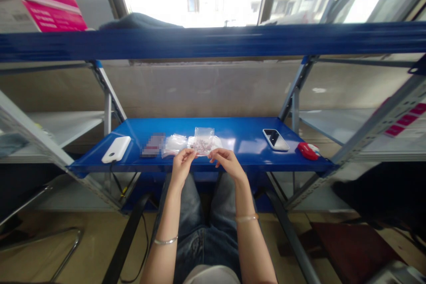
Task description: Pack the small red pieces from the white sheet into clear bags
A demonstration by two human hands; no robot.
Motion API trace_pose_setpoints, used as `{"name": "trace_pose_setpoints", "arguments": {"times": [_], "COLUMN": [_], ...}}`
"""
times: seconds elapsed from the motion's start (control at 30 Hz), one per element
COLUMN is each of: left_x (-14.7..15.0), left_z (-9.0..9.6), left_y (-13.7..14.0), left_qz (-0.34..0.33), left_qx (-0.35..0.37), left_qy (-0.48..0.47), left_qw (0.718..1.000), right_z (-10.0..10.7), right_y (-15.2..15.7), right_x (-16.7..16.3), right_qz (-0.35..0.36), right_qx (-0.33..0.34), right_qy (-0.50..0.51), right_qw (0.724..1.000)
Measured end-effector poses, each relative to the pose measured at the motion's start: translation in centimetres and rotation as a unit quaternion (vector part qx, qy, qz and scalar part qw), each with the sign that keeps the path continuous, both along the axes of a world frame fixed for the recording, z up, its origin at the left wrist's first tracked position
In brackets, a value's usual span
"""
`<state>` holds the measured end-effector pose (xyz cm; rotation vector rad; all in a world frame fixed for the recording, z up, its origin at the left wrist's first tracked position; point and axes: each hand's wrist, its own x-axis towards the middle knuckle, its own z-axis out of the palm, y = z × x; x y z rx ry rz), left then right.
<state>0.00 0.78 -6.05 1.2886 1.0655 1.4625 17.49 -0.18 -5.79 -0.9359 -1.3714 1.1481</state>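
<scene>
A small clear plastic bag (203,132) lies on the blue shelf, with many tiny reddish-brown pieces (202,144) showing in its lower part. My left hand (182,165) pinches the near edge of this bag between thumb and index finger. On the other side, my right hand (230,164) has its fingers curled and its fingertips closed at the bag's near right edge; the exact grip is small and blurred. Just left of the bag is a pile of clear plastic bags (175,143). White material (217,141) shows under the bag's right side.
The blue shelf (241,128) also carries a white device with a cable (116,148), a pixelated item (153,145), a phone (275,139) and a red-and-white object (308,151). An upper blue beam (213,42) crosses ahead. Metal posts (111,93) stand at both sides.
</scene>
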Motion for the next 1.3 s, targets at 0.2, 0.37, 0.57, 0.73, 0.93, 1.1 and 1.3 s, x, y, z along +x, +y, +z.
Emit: {"name": "trace_pose_setpoints", "arguments": {"times": [0.2,0.37,0.57,0.73,0.93,1.1,1.3], "left_x": [0.0,0.0,0.6,0.8,0.6,0.8,1.4], "left_z": [0.6,0.6,0.4,0.6,0.7,1.0,1.0], "left_y": [-0.5,-0.6,-0.7,-0.8,-1.0,-1.2,-1.4], "left_qz": [-0.016,-0.045,-0.047,-0.016,-0.021,-0.039,-0.029], "left_qx": [0.003,0.015,0.036,0.055,0.064,0.077,0.1], "left_qy": [0.015,0.057,0.074,0.082,0.09,0.103,0.12], "left_qw": [1.0,0.997,0.996,0.995,0.994,0.991,0.987], "right_z": [0.1,0.1,0.2,0.4,0.5,0.6,0.5], "right_y": [-0.3,-0.3,-0.1,-0.1,-0.2,-0.4,-0.3], "right_x": [-0.3,-0.2,-0.3,-0.8,-0.8,-0.6,-0.5], "right_qz": [-0.019,-0.02,-0.031,-0.033,-0.019,-0.016,-0.031], "right_qx": [-0.02,-0.002,0.019,0.029,0.025,0.028,0.03], "right_qy": [0.011,-0.004,-0.026,-0.028,-0.018,-0.037,-0.051], "right_qw": [1.0,1.0,0.999,0.999,0.999,0.999,0.998]}}
